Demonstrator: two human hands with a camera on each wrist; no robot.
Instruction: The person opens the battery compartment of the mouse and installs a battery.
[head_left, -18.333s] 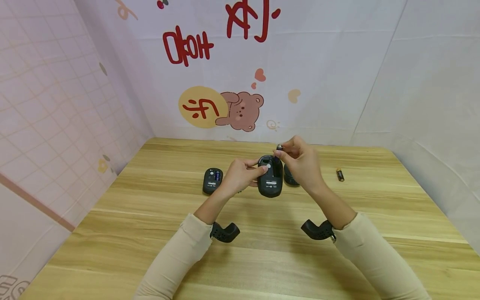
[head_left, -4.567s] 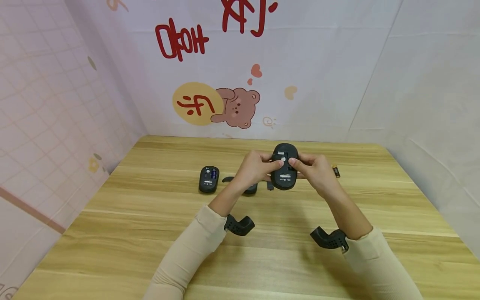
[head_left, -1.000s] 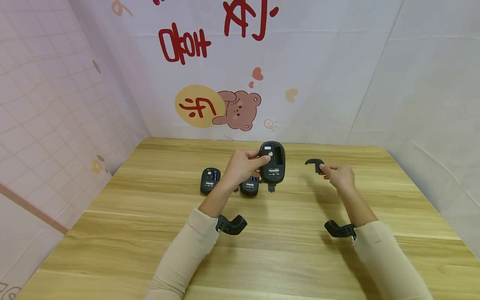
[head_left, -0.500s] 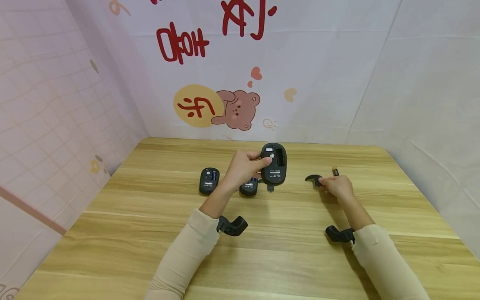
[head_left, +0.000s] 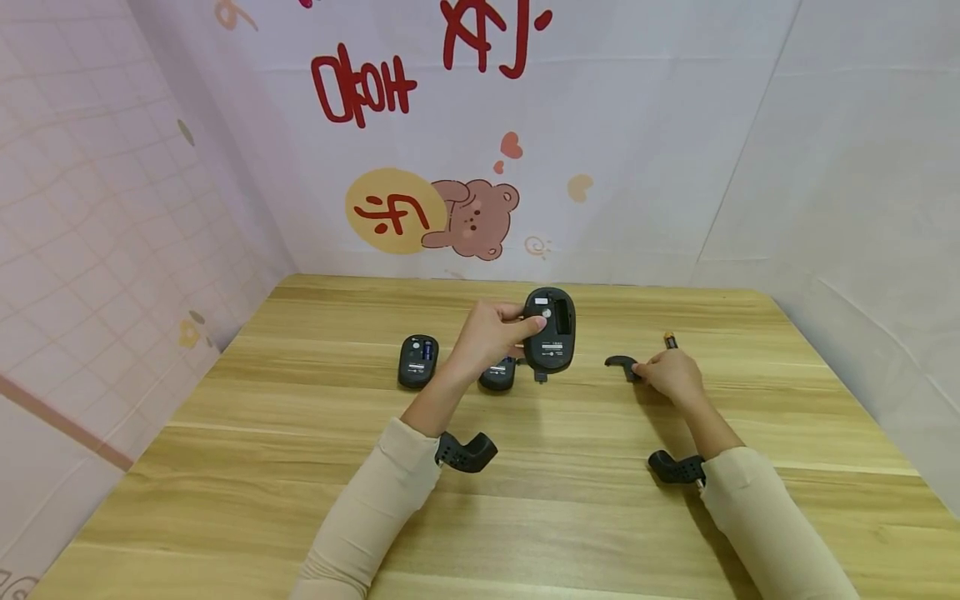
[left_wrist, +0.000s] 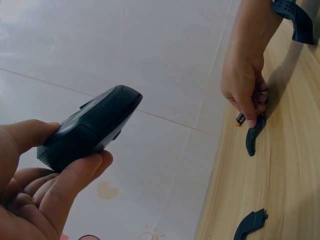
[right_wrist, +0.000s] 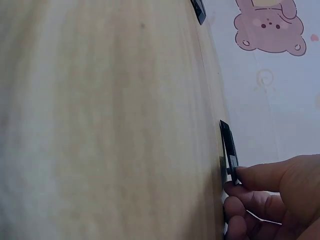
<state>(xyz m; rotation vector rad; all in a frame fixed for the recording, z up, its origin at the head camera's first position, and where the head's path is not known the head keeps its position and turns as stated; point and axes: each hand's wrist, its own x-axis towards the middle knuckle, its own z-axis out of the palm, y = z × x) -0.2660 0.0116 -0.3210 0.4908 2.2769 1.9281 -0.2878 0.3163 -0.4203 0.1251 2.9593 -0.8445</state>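
My left hand (head_left: 487,337) holds up a black computer mouse (head_left: 553,350), underside towards me, thumb on its base. Its battery slot is uncovered and dark inside. To the right, my right hand (head_left: 672,375) pinches the end of a curved black battery cover (head_left: 619,362) down at the tabletop. In the left wrist view the cover (left_wrist: 252,137) points out from the fingertips; the right wrist view shows it edge-on, thumb on top. Just behind the right hand lies a battery (head_left: 670,340) with an orange end, partly hidden by the hand in the left wrist view.
Two more black mice lie underside up on the wooden table (head_left: 570,517): one mouse (head_left: 417,362) at left with a blue battery showing, another mouse (head_left: 497,375) partly behind my left hand. Below the held mouse, another black cover (head_left: 541,377) is mostly hidden. A printed cloth backs the table.
Earlier the right hand held a battery at the mouse, then both hands gripped the mouse. Since one second ago, the right hand has lowered the cover to the tabletop; the left stays nearly still.
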